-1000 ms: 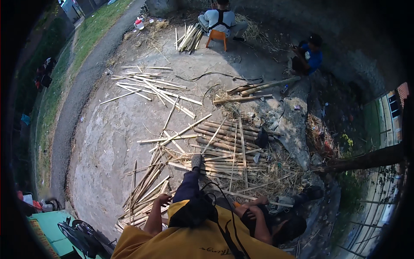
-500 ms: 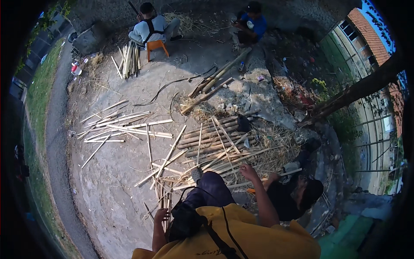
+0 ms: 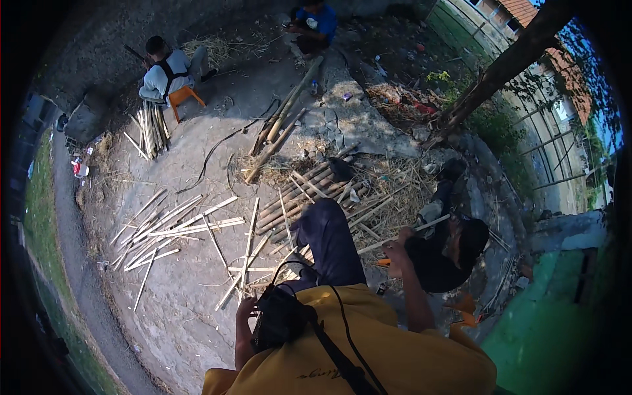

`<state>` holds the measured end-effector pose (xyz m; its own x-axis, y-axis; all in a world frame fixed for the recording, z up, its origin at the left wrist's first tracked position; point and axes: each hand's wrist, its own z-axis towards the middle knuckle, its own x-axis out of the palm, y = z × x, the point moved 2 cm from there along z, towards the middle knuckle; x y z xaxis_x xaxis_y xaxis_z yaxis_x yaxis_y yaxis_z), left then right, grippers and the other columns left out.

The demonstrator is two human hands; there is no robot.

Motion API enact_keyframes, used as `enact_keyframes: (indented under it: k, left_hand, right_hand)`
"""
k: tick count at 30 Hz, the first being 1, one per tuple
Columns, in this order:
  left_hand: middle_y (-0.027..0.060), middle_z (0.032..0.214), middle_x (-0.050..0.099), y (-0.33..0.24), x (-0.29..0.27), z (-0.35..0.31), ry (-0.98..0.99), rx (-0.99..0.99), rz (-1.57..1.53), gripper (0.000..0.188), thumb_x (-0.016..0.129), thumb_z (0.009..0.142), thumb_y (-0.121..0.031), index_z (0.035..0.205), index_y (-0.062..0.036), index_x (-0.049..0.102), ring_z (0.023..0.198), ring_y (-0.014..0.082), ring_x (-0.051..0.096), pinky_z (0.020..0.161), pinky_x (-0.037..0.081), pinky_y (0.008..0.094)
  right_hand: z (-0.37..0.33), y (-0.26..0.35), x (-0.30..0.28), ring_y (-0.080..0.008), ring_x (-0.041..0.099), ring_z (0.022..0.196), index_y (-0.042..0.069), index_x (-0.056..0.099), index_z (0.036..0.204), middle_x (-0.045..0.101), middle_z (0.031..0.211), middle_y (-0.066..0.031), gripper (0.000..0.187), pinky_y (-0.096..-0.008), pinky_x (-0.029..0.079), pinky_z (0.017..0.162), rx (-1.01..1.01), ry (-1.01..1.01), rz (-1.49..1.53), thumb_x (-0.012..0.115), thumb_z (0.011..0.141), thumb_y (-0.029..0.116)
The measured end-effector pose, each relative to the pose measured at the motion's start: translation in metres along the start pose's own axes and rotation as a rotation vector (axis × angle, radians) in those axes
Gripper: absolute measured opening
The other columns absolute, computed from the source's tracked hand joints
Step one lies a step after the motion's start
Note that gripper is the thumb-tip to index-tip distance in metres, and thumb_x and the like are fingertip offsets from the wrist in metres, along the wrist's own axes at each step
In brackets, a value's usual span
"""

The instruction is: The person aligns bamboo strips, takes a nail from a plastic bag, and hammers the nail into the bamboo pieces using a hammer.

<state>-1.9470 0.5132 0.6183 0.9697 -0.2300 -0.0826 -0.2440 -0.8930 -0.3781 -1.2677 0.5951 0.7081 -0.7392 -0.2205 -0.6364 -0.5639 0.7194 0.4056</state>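
A: Far left, what frames the scene?

B: A strip of grass and a grey path, with a red-and-white jug near the path's upper end. Just inward, a co-worker in a light shirt sits on an orange stool beside a bundle of pale sticks.

A: And below them?

B: Loose pale strips lie fanned and crossing on bare ground. Past those, at the lower edge, the wearer's left hand hangs with fingers curved, just beside a black pouch at the waist.

A: The middle?

B: A dark-trousered leg stands out before stacked brown poles; at the top, a second co-worker in blue is partly cut off by shadow and rim.

A: Then the right hand?

B: It reaches forward at the near end of a long pale strip, which slants across a third co-worker in black. Both hands are small and dim here, so I cannot tell whether either grip is wide, narrow or holding anything.

A: Far right?

B: A leaning tree trunk above, a bright green surface below.
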Motion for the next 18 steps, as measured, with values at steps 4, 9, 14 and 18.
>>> enact_keyframes:
  k: [4, 9, 14, 18]
  left_hand:
    - [0.0097, 0.103, 0.072, -0.033, -0.037, 0.045, -0.021, 0.025, 0.055, 0.04, 0.06, 0.097, -0.035, 0.124, -0.0052, 0.061, 0.081, 0.0228, 0.072, 0.064, 0.058, 0.0409]
    - [0.0108, 0.106, 0.072, -0.127, -0.055, 0.051, -0.073, 0.05, 0.196, 0.043, 0.059, 0.098, -0.037, 0.126, -0.0047, 0.06, 0.084, 0.0228, 0.071, 0.069, 0.057, 0.043]
    - [0.011, 0.11, 0.073, -0.268, -0.036, 0.08, 0.01, 0.038, 0.388, 0.043, 0.058, 0.099, -0.039, 0.128, -0.0057, 0.059, 0.086, 0.0238, 0.071, 0.073, 0.056, 0.0453]
    - [0.0099, 0.108, 0.074, -0.346, -0.034, 0.119, 0.019, -0.042, 0.572, 0.046, 0.062, 0.097, -0.042, 0.126, -0.0059, 0.06, 0.083, 0.0226, 0.072, 0.069, 0.056, 0.0437]
  right_hand:
    - [0.026, 0.006, 0.034, -0.0196, 0.072, 0.076, 0.008, 0.069, 0.117, 0.074, 0.088, -0.0093, 0.039, -0.0344, 0.056, 0.069, -0.04, 0.102, 0.074, 0.069, 0.088, 0.034]
    - [0.022, 0.018, 0.075, -0.0144, 0.069, 0.067, 0.009, 0.071, 0.103, 0.069, 0.08, -0.0041, 0.03, -0.0337, 0.052, 0.059, 0.201, 0.198, 0.309, 0.067, 0.088, 0.034]
    - [0.071, -0.073, 0.128, -0.0149, 0.069, 0.08, 0.014, 0.068, 0.111, 0.072, 0.092, -0.0003, 0.024, -0.0382, 0.053, 0.07, 0.045, 0.251, 0.373, 0.066, 0.093, 0.031]
    - [0.076, -0.029, 0.137, -0.0163, 0.07, 0.085, 0.016, 0.069, 0.113, 0.074, 0.097, -0.0011, 0.024, -0.0409, 0.053, 0.073, 0.311, 0.324, 0.572, 0.064, 0.095, 0.032]
